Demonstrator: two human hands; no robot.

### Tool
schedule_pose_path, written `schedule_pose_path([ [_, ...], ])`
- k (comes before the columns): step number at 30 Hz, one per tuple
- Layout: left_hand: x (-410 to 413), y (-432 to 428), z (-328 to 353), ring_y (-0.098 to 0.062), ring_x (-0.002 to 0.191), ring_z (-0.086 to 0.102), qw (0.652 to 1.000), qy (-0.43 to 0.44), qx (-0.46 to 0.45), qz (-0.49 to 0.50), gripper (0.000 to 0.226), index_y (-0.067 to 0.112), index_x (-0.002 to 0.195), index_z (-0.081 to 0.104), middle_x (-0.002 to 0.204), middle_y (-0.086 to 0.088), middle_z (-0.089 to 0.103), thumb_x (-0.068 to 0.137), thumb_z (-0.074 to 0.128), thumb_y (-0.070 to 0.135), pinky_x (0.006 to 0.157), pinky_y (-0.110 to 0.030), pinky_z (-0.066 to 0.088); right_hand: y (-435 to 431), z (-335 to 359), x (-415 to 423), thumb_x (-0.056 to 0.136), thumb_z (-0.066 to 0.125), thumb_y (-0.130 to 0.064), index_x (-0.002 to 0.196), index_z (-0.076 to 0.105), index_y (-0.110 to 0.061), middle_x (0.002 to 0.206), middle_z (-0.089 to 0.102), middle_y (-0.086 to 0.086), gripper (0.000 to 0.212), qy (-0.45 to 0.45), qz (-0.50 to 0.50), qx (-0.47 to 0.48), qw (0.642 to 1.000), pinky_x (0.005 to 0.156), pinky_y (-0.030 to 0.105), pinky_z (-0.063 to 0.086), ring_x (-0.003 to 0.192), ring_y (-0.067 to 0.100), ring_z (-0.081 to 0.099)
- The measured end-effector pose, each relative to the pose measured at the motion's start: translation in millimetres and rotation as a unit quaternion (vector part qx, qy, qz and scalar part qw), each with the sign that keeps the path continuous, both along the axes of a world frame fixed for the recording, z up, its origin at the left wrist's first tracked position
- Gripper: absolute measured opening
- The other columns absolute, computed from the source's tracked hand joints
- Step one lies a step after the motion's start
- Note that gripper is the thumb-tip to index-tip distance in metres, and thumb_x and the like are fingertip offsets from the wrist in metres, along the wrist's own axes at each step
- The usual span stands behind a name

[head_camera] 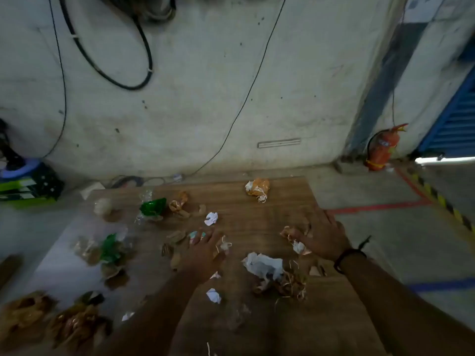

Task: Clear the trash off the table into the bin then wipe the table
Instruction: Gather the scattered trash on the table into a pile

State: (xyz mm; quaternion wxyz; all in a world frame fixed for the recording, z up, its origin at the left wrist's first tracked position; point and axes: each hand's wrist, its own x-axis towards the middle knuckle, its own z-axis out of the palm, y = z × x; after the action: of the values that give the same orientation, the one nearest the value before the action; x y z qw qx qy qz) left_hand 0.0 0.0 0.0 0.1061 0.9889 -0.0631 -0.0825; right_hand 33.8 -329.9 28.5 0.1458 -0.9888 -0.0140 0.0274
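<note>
A wooden table is strewn with trash. My left hand rests palm down mid-table, fingers spread over small scraps, touching a pale blue-white wrapper and a shredded paper bit. My right hand lies flat at the right edge, fingers over a brown and white crumpled scrap. Between the hands lies a white crumpled paper beside brown shreds. An orange-white wad sits at the far edge. Green plastic wrappers lie to the left. No bin is in view.
Brown crumpled paper piles at the near left corner. Small white paper balls dot the table. A wall with hanging cables stands behind. A red fire extinguisher stands on the floor at right, and a green-black box at left.
</note>
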Motion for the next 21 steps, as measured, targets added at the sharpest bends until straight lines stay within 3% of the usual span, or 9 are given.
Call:
schedule_pose_path([
  [3, -8.9, 11.6, -28.3, -0.029, 0.15, -0.004, 0.997, 0.037, -0.02, 0.062, 0.069, 0.037, 0.15, 0.021, 0.164, 0.0, 0.006, 0.09, 0.025, 0.07, 0.118, -0.05, 0.006, -21.5, -39.3, -2.5, 0.062, 0.014, -0.097, 0.15, 0.015, -0.039, 0.162, 0.014, 0.0, 0.105, 0.06, -0.016, 0.023, 0.998, 0.116, 0.054, 0.02, 0.148, 0.028, 0.014],
  [6, -12.3, 13.5, -53.0, -0.027, 0.15, -0.004, 0.989, 0.07, -0.074, 0.109, 0.069, 0.035, 0.153, 0.013, 0.164, -0.002, 0.002, 0.093, 0.033, 0.064, 0.118, -0.048, 0.005, -25.1, -70.6, -4.7, 0.069, 0.022, -0.093, 0.152, 0.013, -0.039, 0.162, 0.014, -0.003, 0.099, 0.068, -0.031, 0.084, 0.994, 0.117, 0.052, 0.021, 0.148, 0.026, 0.014],
  [9, -14.0, -1.2, -64.2, -0.022, 0.149, 0.009, 0.982, 0.054, -0.149, 0.105, 0.083, 0.031, 0.153, 0.018, 0.162, -0.001, 0.014, 0.082, 0.021, 0.074, 0.118, -0.042, 0.011, -5.0, -86.2, -8.7, 0.074, 0.035, -0.082, 0.152, 0.017, -0.033, 0.163, 0.008, -0.004, 0.094, 0.071, -0.016, 0.165, 0.984, 0.118, 0.048, 0.021, 0.149, 0.022, 0.012],
  [13, -16.6, -32.7, -63.1, -0.02, 0.147, 0.019, 0.968, 0.055, -0.231, 0.075, 0.056, 0.025, 0.151, 0.027, 0.159, 0.001, 0.024, 0.1, 0.037, 0.046, 0.117, -0.036, 0.016, 35.7, -104.6, -16.6, 0.076, 0.046, -0.08, 0.148, 0.032, -0.032, 0.156, 0.028, -0.002, 0.087, 0.083, 0.006, 0.253, 0.964, 0.109, 0.047, 0.039, 0.136, 0.022, 0.04],
  [16, -15.4, -52.0, -57.0, -0.018, 0.143, 0.029, 0.944, 0.056, -0.317, 0.068, 0.051, 0.025, 0.146, 0.035, 0.153, 0.0, 0.035, 0.1, 0.036, 0.045, 0.117, -0.036, 0.024, 67.6, -109.9, -19.8, 0.076, 0.036, -0.083, 0.147, 0.034, -0.03, 0.155, 0.032, -0.002, 0.089, 0.08, 0.032, 0.261, 0.962, 0.114, 0.044, 0.032, 0.14, 0.019, 0.033],
  [18, -15.6, -56.2, -52.6, -0.008, 0.137, 0.032, 0.936, 0.037, -0.34, 0.077, 0.048, 0.025, 0.146, 0.036, 0.146, 0.009, 0.038, 0.101, 0.035, 0.043, 0.11, -0.022, 0.026, 83.6, -105.2, -20.3, 0.077, 0.029, -0.083, 0.148, 0.034, -0.03, 0.156, 0.032, -0.004, 0.088, 0.08, 0.048, 0.276, 0.957, 0.117, 0.042, 0.027, 0.143, 0.016, 0.028],
  [19, -15.9, -53.9, -47.4, -0.004, 0.131, 0.034, 0.937, 0.027, -0.338, 0.088, 0.046, 0.024, 0.146, 0.036, 0.139, 0.013, 0.039, 0.102, 0.035, 0.04, 0.104, -0.016, 0.026, 88.8, -100.3, -21.2, 0.08, 0.03, -0.081, 0.147, 0.034, -0.031, 0.155, 0.033, -0.005, 0.083, 0.072, 0.055, 0.291, 0.952, 0.117, 0.041, 0.027, 0.143, 0.015, 0.028],
  [21, -17.6, -42.6, -33.6, -0.005, 0.125, 0.042, 0.937, -0.005, -0.329, 0.116, 0.042, 0.021, 0.143, 0.042, 0.128, 0.013, 0.048, 0.104, 0.035, 0.034, 0.092, -0.008, 0.029, 88.8, -83.1, -22.3, 0.094, 0.038, -0.059, 0.143, 0.037, -0.036, 0.147, 0.041, -0.009, 0.054, 0.05, 0.066, 0.324, 0.942, 0.111, 0.037, 0.034, 0.137, 0.012, 0.036],
])
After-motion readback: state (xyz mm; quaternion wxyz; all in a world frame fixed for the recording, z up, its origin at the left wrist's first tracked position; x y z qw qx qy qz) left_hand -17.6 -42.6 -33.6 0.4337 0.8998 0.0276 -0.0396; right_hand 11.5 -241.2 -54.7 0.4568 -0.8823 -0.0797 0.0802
